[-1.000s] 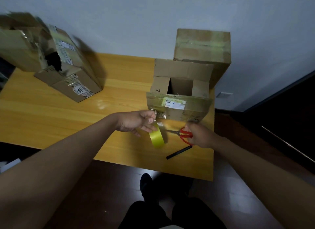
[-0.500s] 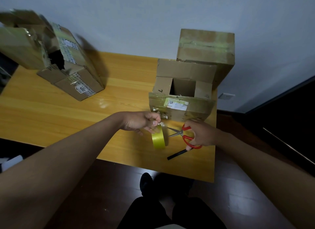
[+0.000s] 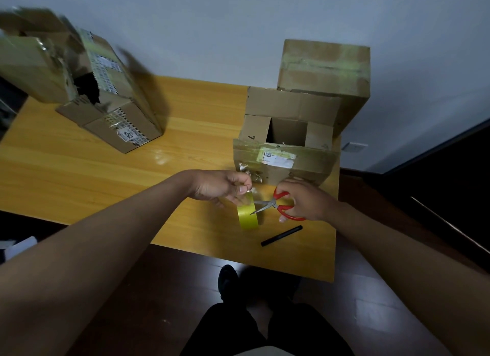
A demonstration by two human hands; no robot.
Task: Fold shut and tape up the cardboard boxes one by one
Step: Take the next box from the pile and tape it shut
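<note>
Where tape roll [image 3: 248, 214] nears table edge [image 3: 238, 261]

Scissors [image 3: 275, 204] (red-handled) meet the tape roll [image 3: 248, 216].

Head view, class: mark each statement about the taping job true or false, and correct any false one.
1. The right hand holds red-handled scissors. True.
2. The left hand pinches the tape end above the yellow tape roll. True.
3. The open box near the hands has its top flaps folded shut. False: its flaps stand open.
4. The black marker lies inside the open box. False: it lies on the table, near the front edge.
5. The taped box stands behind the open box. True.
</note>
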